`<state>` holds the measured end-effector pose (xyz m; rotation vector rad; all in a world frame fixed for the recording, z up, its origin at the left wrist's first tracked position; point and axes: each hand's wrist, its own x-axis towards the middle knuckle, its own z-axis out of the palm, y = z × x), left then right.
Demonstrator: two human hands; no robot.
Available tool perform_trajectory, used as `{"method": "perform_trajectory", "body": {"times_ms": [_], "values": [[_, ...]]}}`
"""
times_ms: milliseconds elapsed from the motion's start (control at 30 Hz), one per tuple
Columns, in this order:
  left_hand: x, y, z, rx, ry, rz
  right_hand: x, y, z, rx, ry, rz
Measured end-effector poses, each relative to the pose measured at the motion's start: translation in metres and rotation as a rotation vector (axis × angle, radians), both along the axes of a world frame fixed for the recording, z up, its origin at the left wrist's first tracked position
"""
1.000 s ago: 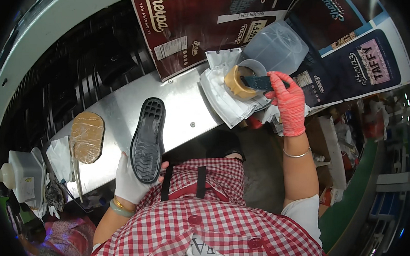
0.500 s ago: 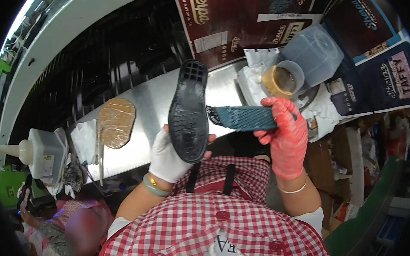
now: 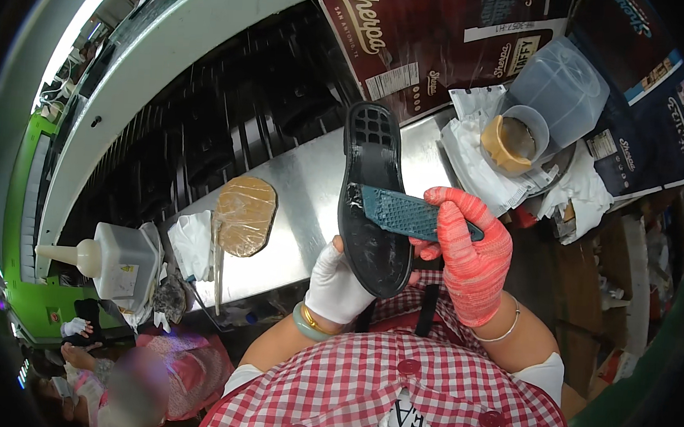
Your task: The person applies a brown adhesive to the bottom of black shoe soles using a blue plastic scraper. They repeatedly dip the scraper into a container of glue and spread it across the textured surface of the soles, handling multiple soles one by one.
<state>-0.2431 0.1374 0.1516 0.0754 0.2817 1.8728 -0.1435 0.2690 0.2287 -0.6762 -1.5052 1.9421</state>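
Note:
My left hand, in a white glove with bare fingertips, grips a black shoe sole near its lower end. The sole is held tilted upright, with a grid of square hollows at its far end and whitish wet smears on its face. In my right hand, gloved in red, is a brush with a flat teal, ridged handle. Its tip lies against the left part of the sole's middle; the bristles are mostly hidden there. Below the sole is a shiny metal worktop.
A clear cup with a yellowish band and a larger plastic tub stand among white cloths at right. Left lie a wrapped brown pad and a spouted bottle. Dark conveyor runs beyond; another person sits lower left.
The brush, beside the sole before, now touches the sole's face. My view has shifted, so the worktop and its things appear farther right. Both hands keep their grips.

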Motion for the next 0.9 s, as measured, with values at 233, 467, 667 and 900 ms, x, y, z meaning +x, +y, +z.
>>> {"method": "perform_trajectory", "body": {"times_ms": [233,467,667,900], "values": [[0.0,-0.003,0.01,-0.05,0.153,-0.103,-0.012,0.019,0.008,0.046,0.07,-0.087],[0.0,-0.007,0.006,-0.102,0.206,-0.14,-0.005,0.026,0.019,0.031,-0.023,0.007],[0.001,-0.006,-0.001,-0.175,0.213,-0.046,0.008,0.01,0.01,-0.031,-0.065,0.089],[-0.001,-0.002,-0.002,-0.216,0.192,0.038,0.013,0.003,0.015,-0.059,-0.153,0.178]]}}
